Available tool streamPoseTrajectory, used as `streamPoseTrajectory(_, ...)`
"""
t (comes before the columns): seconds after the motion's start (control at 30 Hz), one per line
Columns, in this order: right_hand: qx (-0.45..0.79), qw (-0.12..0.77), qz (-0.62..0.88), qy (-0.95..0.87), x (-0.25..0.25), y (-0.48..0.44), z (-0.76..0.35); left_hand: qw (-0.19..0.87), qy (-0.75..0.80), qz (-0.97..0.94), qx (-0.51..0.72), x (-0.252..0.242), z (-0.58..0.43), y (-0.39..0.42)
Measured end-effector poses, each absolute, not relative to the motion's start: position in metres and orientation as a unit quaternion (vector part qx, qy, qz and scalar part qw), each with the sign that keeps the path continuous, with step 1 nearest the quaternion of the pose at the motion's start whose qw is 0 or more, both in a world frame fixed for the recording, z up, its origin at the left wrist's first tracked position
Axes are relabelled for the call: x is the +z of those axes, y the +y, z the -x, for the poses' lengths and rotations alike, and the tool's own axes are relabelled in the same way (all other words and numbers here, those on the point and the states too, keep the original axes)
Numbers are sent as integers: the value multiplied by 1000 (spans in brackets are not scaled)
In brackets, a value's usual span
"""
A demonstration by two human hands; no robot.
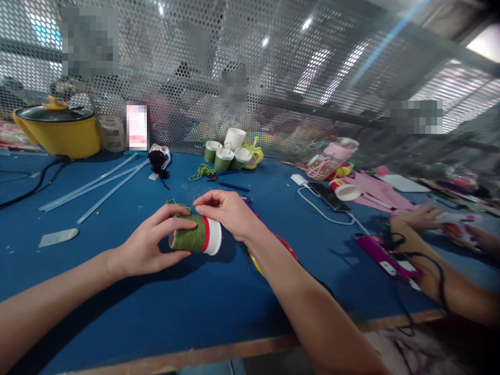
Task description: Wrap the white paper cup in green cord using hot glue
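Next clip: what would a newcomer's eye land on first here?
Dead centre, the left hand and right hand hold a paper cup on its side, wound in green yarn. Far left stands a yellow pot on the blue table; at right, another person's hand rests near a pink tool.

We're seeing the cup (195,237) showing a green yarn wrap, a red band and a white rim. Bench (117,312) is reading plain blue. Pot (58,133) is showing yellow with a dark lid. Back cups (223,156) are showing green wraps and white rims. We're also noting a magenta tool (385,258), a white cable (324,211) and a silver hole-patterned panel (273,78).
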State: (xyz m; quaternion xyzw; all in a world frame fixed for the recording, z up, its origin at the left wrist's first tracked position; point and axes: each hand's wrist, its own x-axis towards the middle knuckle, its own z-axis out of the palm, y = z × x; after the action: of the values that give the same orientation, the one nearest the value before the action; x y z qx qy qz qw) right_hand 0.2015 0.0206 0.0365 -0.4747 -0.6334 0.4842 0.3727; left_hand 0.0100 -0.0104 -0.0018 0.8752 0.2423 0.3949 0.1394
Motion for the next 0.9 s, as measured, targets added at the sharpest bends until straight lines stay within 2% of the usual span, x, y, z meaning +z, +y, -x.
streamPoseTrajectory(0.63,466,376,464,-653,38,20,-201,101,212,-897,374,-1,-8,-11)
streamPoseTrajectory(0.9,456,393,449,-660,41,17,-200,53,197,-903,379,-4,-8,-9)
